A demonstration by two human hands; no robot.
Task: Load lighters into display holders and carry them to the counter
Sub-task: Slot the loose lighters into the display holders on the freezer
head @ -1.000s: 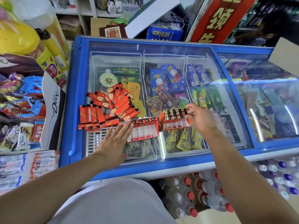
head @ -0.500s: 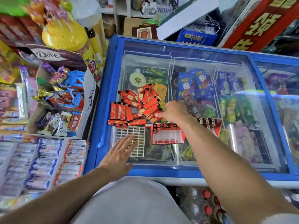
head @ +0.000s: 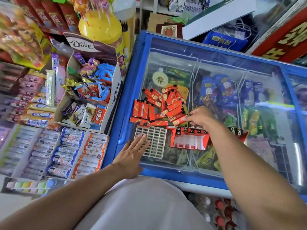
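Right hand (head: 200,117) pinches a lighter (head: 180,120) at the pile's near edge, long axis pointing left (holder (head: 189,141) sits just below); left hand (head: 132,151) rests flat, fingers straight.

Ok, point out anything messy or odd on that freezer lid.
The red lighters lie in a jumbled heap on the freezer lid, pointing every way. Only a few at the left sit in a neat row. The right hand pinches one at the heap's edge.
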